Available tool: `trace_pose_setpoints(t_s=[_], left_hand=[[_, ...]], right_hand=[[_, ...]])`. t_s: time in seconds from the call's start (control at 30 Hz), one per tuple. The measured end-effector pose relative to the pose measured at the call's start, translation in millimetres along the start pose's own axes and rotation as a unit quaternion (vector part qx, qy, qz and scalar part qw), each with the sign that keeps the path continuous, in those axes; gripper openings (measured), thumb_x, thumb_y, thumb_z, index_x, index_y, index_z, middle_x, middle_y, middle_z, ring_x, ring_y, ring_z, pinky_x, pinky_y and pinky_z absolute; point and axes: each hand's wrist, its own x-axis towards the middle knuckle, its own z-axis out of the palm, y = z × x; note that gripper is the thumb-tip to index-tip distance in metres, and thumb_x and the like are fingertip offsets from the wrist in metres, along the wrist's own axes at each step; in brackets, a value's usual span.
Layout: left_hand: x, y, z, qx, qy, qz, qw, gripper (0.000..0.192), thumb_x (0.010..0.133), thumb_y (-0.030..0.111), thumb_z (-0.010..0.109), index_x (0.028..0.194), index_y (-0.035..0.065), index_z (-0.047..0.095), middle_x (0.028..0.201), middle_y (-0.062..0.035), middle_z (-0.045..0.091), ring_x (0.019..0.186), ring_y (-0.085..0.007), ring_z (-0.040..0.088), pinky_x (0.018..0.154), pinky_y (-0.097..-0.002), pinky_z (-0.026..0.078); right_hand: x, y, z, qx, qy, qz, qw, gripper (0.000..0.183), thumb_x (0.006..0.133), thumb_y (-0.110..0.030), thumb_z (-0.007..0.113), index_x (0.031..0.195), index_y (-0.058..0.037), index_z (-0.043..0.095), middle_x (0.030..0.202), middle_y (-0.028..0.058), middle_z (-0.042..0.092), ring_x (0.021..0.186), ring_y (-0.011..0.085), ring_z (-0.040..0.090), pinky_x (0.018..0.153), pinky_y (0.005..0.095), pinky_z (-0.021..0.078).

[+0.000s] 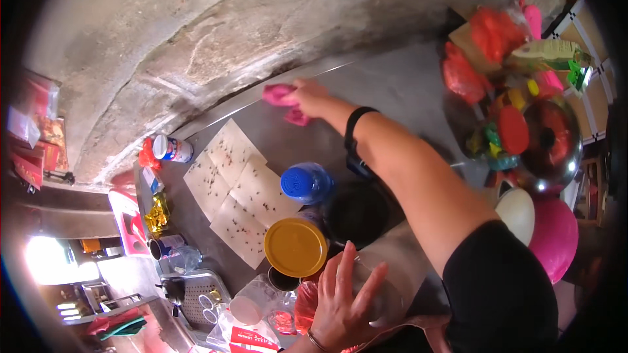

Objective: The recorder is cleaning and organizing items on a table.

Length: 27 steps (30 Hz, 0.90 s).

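Note:
My right hand point(313, 99) is closed on a pink cloth point(280, 95), pressed to the dark grey tabletop point(392, 76) near the wall. My left hand point(343, 299), fingers spread, lies over the side of a large translucent container point(385, 287); how firmly it touches is unclear. Just beyond its fingertips stands a jar with a mustard-yellow lid point(296, 247). Behind that are a blue-lidded jar point(304, 184) and a dark round vessel point(357, 213), partly under my right forearm. Creased pale sheets point(245, 191), probably sticky fly paper, lie left of them, dotted with small dark specks like flies.
A rough wall point(221, 34) borders the table. Along the left edge stand a can point(172, 149), gold foil point(157, 213), a glass point(185, 259) and a perforated metal tray point(198, 299). Red plastic bags point(495, 34), a shiny metal lid point(549, 144) and a pink bowl point(554, 238) crowd the right.

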Motion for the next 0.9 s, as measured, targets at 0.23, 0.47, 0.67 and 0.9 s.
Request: trace_pose_setpoints(t_s=[0.23, 0.47, 0.67, 0.9], left_hand=[[13, 3, 3, 0.013, -0.028, 0.026, 0.999, 0.093, 0.047, 0.04, 0.082, 0.123, 0.0058, 0.042, 0.131, -0.0321, 0.026, 0.113, -0.0496, 0.036, 0.091, -0.0546, 0.035], [3, 2, 5, 0.029, -0.004, 0.033, 0.999, 0.102, 0.045, 0.037, 0.082, 0.13, 0.0081, 0.034, 0.131, -0.0315, 0.025, 0.116, -0.0486, 0.034, 0.093, -0.0544, 0.032], [-7, 23, 15, 0.052, 0.023, 0.042, 0.997, 0.101, 0.048, 0.041, 0.077, 0.134, 0.0112, 0.033, 0.132, -0.0277, 0.025, 0.111, -0.0447, 0.034, 0.09, -0.0534, 0.032], [-25, 38, 21, 0.15, 0.034, 0.021, 0.988, 0.1, 0.048, 0.039, 0.076, 0.134, 0.0134, 0.032, 0.134, -0.0259, 0.022, 0.114, -0.0435, 0.031, 0.092, -0.0529, 0.031]], right_hand=[[-123, 125, -110, 0.076, 0.136, 0.6, 0.784, 0.04, 0.089, -0.038, 0.041, 0.113, -0.0092, 0.054, 0.106, 0.0162, 0.058, 0.09, 0.0299, 0.061, 0.073, 0.0391, 0.052], [-194, 97, -95, 0.083, 0.03, 0.663, 0.744, 0.04, 0.088, -0.04, 0.035, 0.11, -0.0127, 0.055, 0.117, 0.0193, 0.052, 0.109, 0.0353, 0.05, 0.092, 0.0451, 0.039], [-217, 6, -60, -0.034, -0.208, 0.548, 0.81, 0.027, 0.077, -0.026, 0.058, 0.103, -0.0211, 0.061, 0.103, 0.0169, 0.061, 0.098, 0.032, 0.058, 0.083, 0.0426, 0.0447], [-221, -54, -116, 0.052, -0.462, 0.358, 0.81, 0.021, 0.076, -0.024, 0.057, 0.09, -0.0149, 0.068, 0.102, 0.0141, 0.063, 0.089, 0.0272, 0.061, 0.077, 0.0392, 0.0469]])
